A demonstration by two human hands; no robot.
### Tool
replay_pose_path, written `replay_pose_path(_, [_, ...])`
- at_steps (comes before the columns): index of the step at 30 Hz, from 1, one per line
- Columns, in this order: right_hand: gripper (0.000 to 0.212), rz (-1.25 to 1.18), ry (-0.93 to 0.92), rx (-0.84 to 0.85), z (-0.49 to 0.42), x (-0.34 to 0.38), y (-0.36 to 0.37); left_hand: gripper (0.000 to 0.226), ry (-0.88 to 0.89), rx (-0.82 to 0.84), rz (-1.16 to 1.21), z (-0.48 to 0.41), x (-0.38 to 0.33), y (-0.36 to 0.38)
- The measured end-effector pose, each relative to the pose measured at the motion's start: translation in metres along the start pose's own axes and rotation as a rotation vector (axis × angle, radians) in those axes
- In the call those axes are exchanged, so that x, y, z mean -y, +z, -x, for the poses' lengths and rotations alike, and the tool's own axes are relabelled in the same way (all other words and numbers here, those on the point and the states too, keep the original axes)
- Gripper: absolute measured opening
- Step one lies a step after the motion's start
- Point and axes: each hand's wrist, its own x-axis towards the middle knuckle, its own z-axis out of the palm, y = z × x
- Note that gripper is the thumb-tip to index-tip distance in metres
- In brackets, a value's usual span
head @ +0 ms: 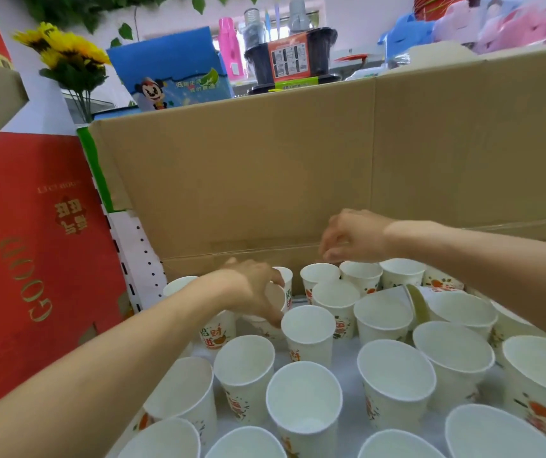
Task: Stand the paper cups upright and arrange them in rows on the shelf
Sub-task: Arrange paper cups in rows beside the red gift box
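1. The tilted white paper cup with red print [276, 297] lies at the back left of the shelf, mouth turned sideways; the left hand [251, 289] curls round it, probably to swing it upright
2. Around it the other white printed paper cups [308, 328] stand mouth-up in loose rows on the white shelf surface [347, 365]; one tipped cup [393, 294] leans among those at the back right, likely the next to fix
3. The right hand [354, 238] hangs over the back row, fingers drooping toward a rim; I cannot tell whether it pinches anything
4. The brown cardboard wall [298, 176] behind offers a straight edge for lining up rows

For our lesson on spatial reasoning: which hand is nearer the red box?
Left. The left hand grips a cup right of the red box; the right hand is farther right, above the back cups.
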Motion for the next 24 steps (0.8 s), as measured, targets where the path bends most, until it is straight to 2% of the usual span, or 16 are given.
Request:
replay_pose_path(4, [0.019, 0.029, 0.095, 0.055, 0.024, -0.023, -0.010, 0.075, 0.024, -0.033, 0.248, 0.002, 0.000, -0.007])
replay_pose_path(9, [0.020, 0.021, 0.124, 0.103, 0.044, -0.041, -0.013, 0.043, 0.102, -0.214, 0.371, 0.000, -0.013, -0.010])
replay_pose_path(12, [0.030, 0.024, 0.103, 0.198, 0.055, -0.045, -0.015, 0.044, 0.180, -0.167, 0.347, 0.000, -0.039, -0.002])
replay_pose_path(15, [0.046, 0.073, 0.099, 0.351, 0.065, -0.043, -0.017, 0.042, 0.167, -0.071, 0.237, -0.006, -0.056, 0.009])
replay_pose_path(18, [0.053, 0.102, 0.102, 0.401, 0.071, -0.042, -0.010, 0.034, 0.156, -0.064, 0.188, -0.011, -0.057, 0.012])
replay_pose_path(21, [0.046, 0.119, 0.065, 0.349, 0.070, -0.047, 0.006, 0.025, 0.159, -0.113, 0.088, -0.009, -0.057, 0.011])
replay_pose_path(24, [0.032, 0.141, 0.016, 0.283, 0.067, -0.051, 0.014, 0.021, 0.145, -0.138, 0.012, -0.003, -0.054, 0.010])
